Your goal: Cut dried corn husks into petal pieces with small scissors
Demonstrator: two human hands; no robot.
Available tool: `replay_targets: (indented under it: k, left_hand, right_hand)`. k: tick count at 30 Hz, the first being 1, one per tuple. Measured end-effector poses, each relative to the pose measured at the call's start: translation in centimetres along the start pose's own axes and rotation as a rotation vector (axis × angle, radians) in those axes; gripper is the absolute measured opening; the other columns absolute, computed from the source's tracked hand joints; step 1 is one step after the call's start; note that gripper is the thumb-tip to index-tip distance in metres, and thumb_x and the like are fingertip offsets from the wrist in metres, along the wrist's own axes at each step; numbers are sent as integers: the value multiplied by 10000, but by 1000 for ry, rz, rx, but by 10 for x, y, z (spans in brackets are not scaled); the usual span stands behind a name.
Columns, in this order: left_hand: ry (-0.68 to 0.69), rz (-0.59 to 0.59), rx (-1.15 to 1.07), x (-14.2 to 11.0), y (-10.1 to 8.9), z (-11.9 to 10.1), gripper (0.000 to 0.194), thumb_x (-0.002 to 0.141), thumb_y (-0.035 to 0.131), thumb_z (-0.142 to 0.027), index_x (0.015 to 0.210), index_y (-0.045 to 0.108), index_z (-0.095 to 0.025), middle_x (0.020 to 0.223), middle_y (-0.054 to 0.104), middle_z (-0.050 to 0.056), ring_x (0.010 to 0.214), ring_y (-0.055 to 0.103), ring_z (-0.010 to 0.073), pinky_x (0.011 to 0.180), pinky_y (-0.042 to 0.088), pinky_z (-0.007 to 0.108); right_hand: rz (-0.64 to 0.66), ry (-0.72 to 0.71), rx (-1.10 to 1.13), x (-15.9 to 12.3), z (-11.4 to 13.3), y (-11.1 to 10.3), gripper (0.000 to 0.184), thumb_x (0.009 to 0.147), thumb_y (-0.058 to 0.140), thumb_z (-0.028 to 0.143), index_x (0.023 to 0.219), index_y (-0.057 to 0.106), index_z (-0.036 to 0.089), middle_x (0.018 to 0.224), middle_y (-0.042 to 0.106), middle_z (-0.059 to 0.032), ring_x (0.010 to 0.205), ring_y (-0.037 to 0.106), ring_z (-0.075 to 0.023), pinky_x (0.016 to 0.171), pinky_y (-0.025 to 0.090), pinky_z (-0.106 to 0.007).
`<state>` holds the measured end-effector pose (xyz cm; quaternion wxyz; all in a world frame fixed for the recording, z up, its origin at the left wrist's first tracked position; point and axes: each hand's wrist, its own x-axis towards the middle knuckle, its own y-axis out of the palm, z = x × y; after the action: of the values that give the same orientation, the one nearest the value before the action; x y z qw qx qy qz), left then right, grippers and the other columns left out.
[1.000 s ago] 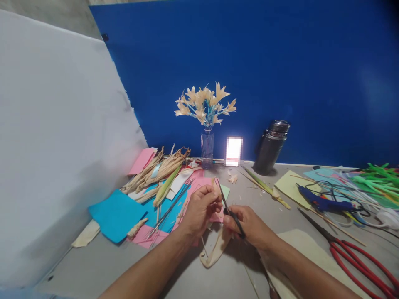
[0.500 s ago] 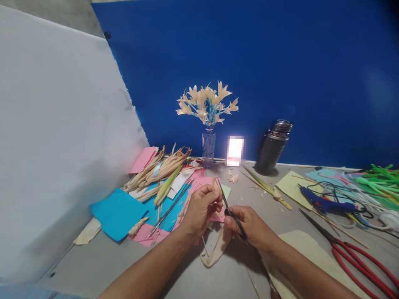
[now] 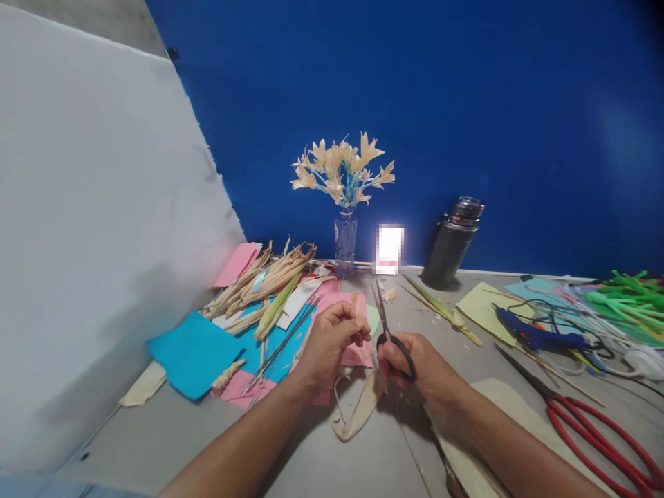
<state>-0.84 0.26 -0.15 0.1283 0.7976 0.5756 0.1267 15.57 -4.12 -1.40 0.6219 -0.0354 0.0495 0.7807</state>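
Husk strip [image 3: 355, 300] is pinched in L hand [image 3: 335, 339] over pink paper [image 3: 357, 356], prob. for edge access. Scissors [image 3: 383, 319] are grasped by R hand [image 3: 409, 363], blades upright, appar. keeping L fingers clear.

Craft workspace, scissors [image 3: 384, 321], blue paper [image 3: 194, 356], glue gun [image 3: 539, 335]

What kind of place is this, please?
Most likely a handicraft table: small scissors are in the right hand, what looks like a glue gun lies to the right, and dried husks lie among coloured papers.
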Motion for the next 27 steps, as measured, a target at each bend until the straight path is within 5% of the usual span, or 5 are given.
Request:
replay_targets:
  k: [11, 27]
  left_hand:
    - [26, -6, 52, 1, -3, 7, 73, 738, 632, -160, 699, 572, -171, 656, 611, 0, 614, 543, 116, 640, 410, 258]
    - [53, 1, 93, 1, -5, 7, 76, 762, 616, -156, 695, 585, -174, 659, 627, 3, 615, 560, 119, 644, 433, 261]
  right_hand:
    - [208, -66, -80, 4, -16, 0, 634, 751, 601, 779, 692, 575, 148, 611, 619, -30, 447, 436, -78, 443, 279, -218]
    - [152, 13, -58, 2, -12, 5, 660, 659, 650, 809, 600, 549, 159, 527, 558, -13, 391, 364, -58, 386, 240, -215]
